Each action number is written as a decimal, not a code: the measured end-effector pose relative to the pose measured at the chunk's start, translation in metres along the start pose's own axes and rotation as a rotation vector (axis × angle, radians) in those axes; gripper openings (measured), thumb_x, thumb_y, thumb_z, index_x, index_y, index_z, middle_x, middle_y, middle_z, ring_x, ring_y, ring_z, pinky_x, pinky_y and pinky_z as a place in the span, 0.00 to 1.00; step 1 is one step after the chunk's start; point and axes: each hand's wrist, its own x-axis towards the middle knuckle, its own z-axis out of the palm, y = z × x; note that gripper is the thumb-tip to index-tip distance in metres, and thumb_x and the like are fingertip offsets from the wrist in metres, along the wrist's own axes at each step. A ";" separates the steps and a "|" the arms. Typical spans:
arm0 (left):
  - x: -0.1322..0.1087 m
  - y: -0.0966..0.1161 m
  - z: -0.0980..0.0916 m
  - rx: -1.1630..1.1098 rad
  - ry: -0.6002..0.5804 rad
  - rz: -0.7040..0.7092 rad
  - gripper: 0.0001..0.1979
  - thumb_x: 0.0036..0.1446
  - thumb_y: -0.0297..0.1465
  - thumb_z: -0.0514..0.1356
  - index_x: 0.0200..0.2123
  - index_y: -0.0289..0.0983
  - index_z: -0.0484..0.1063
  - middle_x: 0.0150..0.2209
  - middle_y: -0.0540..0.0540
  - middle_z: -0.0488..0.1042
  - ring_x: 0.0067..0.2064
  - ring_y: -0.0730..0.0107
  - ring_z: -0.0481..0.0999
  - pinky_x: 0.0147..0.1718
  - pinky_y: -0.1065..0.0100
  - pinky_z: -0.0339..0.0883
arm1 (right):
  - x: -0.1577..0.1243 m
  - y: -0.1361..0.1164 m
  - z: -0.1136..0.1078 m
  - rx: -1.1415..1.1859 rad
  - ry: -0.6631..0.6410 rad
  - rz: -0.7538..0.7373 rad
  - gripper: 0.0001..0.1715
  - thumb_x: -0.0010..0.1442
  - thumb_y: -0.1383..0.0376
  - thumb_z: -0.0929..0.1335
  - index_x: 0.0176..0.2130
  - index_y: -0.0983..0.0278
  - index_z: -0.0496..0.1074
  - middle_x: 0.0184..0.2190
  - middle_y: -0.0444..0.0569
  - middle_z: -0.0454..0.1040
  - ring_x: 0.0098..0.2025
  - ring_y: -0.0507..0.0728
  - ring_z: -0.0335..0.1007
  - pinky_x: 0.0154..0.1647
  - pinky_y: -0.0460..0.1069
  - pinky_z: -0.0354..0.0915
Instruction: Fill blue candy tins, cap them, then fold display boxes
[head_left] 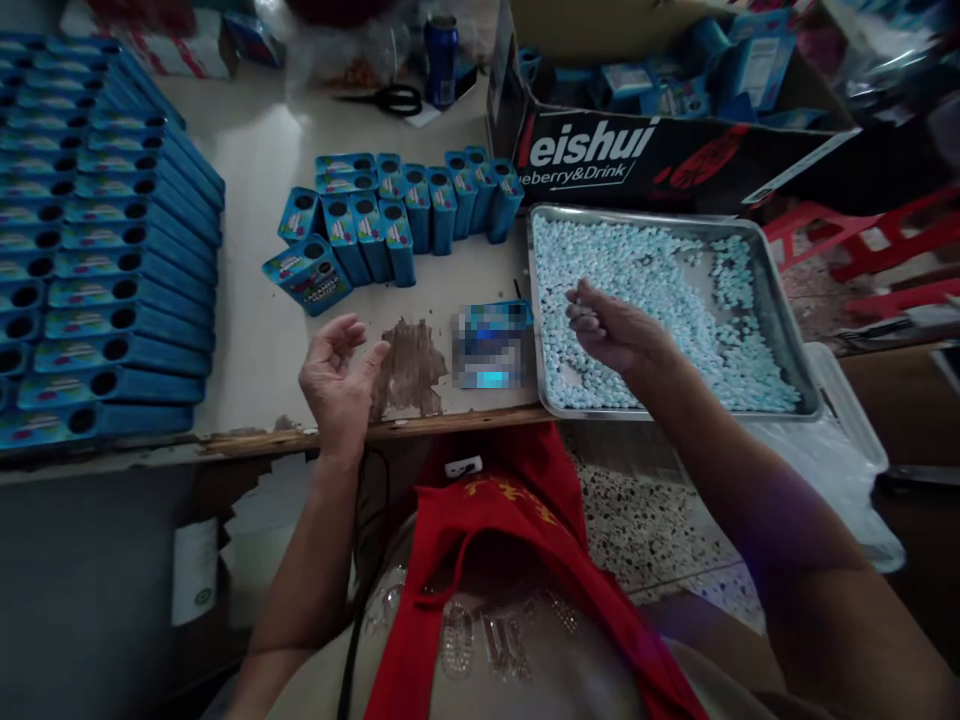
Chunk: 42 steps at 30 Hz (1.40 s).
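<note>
My left hand [337,380] hovers palm-up over the table's front edge, fingers loosely curled and apart, with nothing in it. My right hand [611,325] is over the metal tray [787,330], its fingers pinched together above the pale blue tablets [645,280] that fill the tray. What the fingers hold is too small to see. A group of small blue tins [390,215] with round holes stands behind my left hand, one of them lying tilted at the front left [307,272]. A small blurred blue item [491,345] lies between my hands.
Rows of stacked blue tins [97,250] cover the table's left side. An open cardboard box [660,150] with blue packs stands behind the tray. Scissors [390,98] and a blue can [441,55] lie at the back. Red stools [877,240] stand at right.
</note>
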 end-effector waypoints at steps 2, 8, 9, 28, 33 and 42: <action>-0.002 -0.002 -0.002 0.015 -0.022 -0.018 0.24 0.58 0.36 0.75 0.56 0.42 0.76 0.50 0.44 0.81 0.52 0.64 0.84 0.59 0.59 0.79 | -0.001 -0.003 -0.003 -0.004 -0.044 0.076 0.15 0.65 0.57 0.78 0.33 0.62 0.74 0.23 0.40 0.66 0.17 0.43 0.50 0.11 0.38 0.50; -0.008 -0.004 -0.001 0.108 -0.073 -0.001 0.25 0.58 0.32 0.74 0.58 0.42 0.76 0.53 0.43 0.80 0.53 0.63 0.83 0.61 0.58 0.78 | 0.001 -0.005 -0.010 -0.032 0.000 0.186 0.10 0.65 0.63 0.75 0.32 0.61 0.74 0.23 0.40 0.65 0.21 0.47 0.54 0.17 0.41 0.53; -0.008 -0.004 0.000 0.111 -0.078 0.003 0.24 0.58 0.32 0.74 0.57 0.42 0.76 0.53 0.43 0.80 0.53 0.63 0.83 0.61 0.58 0.78 | 0.000 -0.005 -0.011 -0.057 -0.002 0.181 0.09 0.64 0.64 0.75 0.32 0.60 0.74 0.24 0.42 0.68 0.22 0.48 0.57 0.18 0.43 0.56; 0.009 0.082 0.102 0.770 -0.646 0.579 0.23 0.65 0.37 0.72 0.60 0.41 0.76 0.54 0.39 0.82 0.57 0.47 0.81 0.56 0.51 0.76 | 0.009 -0.019 0.002 -1.268 0.122 -0.815 0.16 0.68 0.52 0.70 0.47 0.57 0.82 0.59 0.60 0.79 0.59 0.72 0.76 0.57 0.67 0.72; 0.048 0.113 0.045 0.823 -0.463 0.533 0.19 0.65 0.33 0.71 0.57 0.42 0.76 0.52 0.42 0.83 0.55 0.49 0.81 0.49 0.53 0.78 | 0.051 -0.020 0.080 -1.190 -0.134 -0.850 0.20 0.71 0.59 0.65 0.55 0.61 0.80 0.40 0.54 0.85 0.41 0.64 0.82 0.45 0.57 0.75; 0.334 0.112 -0.111 0.947 0.009 0.313 0.36 0.43 0.26 0.82 0.56 0.41 0.77 0.51 0.60 0.83 0.47 0.77 0.76 0.56 0.69 0.71 | 0.093 -0.033 0.211 -1.913 -0.452 -0.915 0.31 0.67 0.76 0.59 0.62 0.61 0.76 0.49 0.60 0.83 0.41 0.67 0.81 0.37 0.55 0.66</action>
